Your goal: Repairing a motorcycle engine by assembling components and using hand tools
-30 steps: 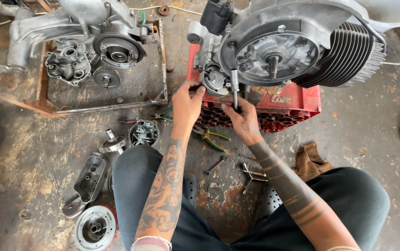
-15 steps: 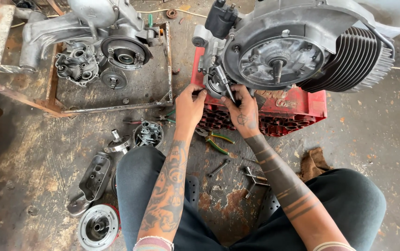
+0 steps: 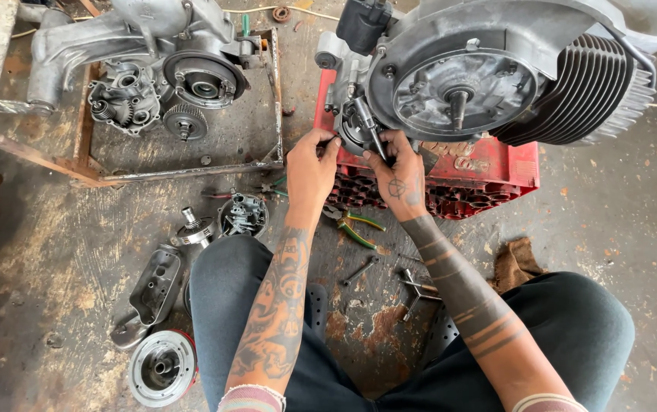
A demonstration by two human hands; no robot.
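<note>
Gripping a seemingly upright lever (image 3: pixel 367 126), both hands (image 3: pixel 355 172).

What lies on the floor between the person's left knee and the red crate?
In the head view, green-handled pliers lie on the stained floor between the left knee and the red crate, under the left forearm.

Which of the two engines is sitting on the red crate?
The engine with the finned cylinder, on the right, rests on the red crate, and both hands touch it. The other engine sits in a rusty metal frame, upper left.
</note>
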